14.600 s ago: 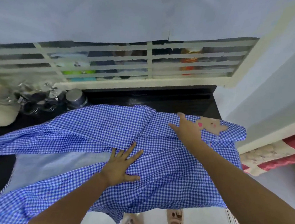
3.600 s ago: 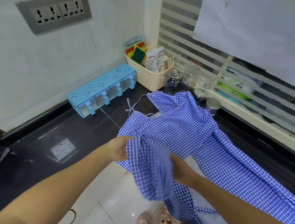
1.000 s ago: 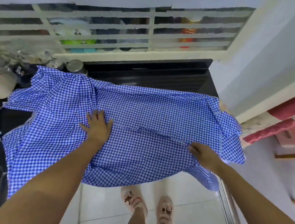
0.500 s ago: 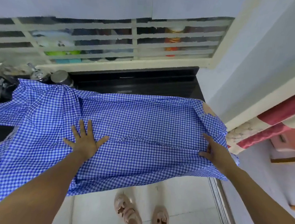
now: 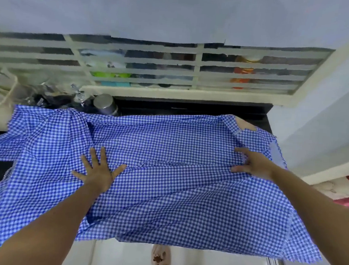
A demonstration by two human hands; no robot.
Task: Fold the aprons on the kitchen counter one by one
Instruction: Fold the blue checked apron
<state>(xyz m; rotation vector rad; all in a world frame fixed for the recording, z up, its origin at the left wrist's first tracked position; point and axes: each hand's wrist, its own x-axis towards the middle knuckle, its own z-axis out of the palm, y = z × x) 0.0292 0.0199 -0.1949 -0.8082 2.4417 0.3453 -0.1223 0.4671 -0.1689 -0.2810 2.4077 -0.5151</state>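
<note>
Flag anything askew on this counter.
The blue-and-white checked cloth apron lies crooked: its near edge hangs past the black counter, and a bunched ridge runs up its left part. Nothing looks spilled.

apron (image 5: 167, 152) spread on counter (image 5: 192, 108), jar (image 5: 105, 104) behind left

blue-and-white gingham apron (image 5: 167, 152) on a glossy black counter (image 5: 192, 108).
</note>
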